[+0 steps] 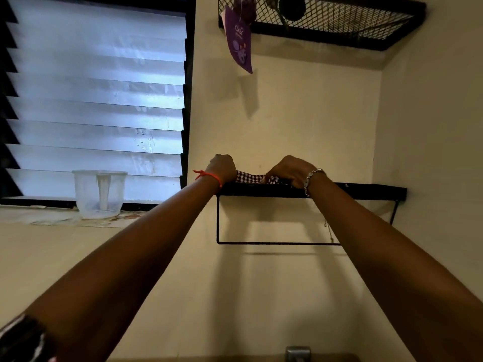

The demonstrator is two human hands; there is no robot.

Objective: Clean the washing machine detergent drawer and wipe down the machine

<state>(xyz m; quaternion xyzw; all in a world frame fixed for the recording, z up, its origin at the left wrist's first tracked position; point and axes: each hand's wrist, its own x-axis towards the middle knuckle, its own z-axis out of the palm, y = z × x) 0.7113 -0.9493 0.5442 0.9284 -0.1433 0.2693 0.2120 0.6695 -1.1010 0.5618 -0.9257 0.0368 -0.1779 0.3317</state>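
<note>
Both my arms reach up to a black wall shelf (366, 190). A checkered purple-and-white cloth (249, 176) lies on the shelf, stretched between my hands. My left hand (222, 167) is closed on its left end, and a red string sits on that wrist. My right hand (291, 171), with a metal bracelet on the wrist, grips the cloth's right end against the shelf's front edge. The washing machine and its detergent drawer are out of view.
A black rail (274, 242) hangs under the shelf. Higher up is a black mesh shelf (339, 24) with a purple packet (240, 40) hanging from it. A clear plastic jug (99, 193) stands on the sill below the louvred window (96, 100). A metal fitting (298, 354) shows at the bottom edge.
</note>
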